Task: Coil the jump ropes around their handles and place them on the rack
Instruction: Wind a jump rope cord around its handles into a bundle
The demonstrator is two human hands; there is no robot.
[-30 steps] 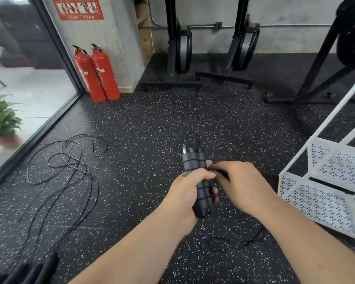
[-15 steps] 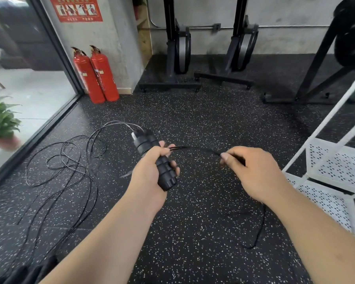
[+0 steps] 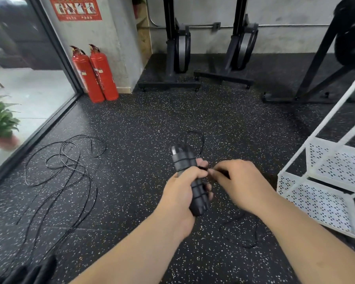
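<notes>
Rope wound on handles, mid-coil

Left hand (image 3: 182, 193) gripped the handles (image 3: 190, 177) above the floor (image 3: 141, 130); right hand (image 3: 239, 183) pinched the rope (image 3: 201, 168) beside them, left of the rack (image 3: 324, 177).

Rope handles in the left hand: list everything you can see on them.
The handles are black, matte and rubbery-looking, seemingly two held side by side, tilted with the top leaning left, above the speckled floor. Thin black cord is wound round them in spaced turns, a loop free above. The left hand grips their middle; the right hand pinches the cord beside them.
</notes>
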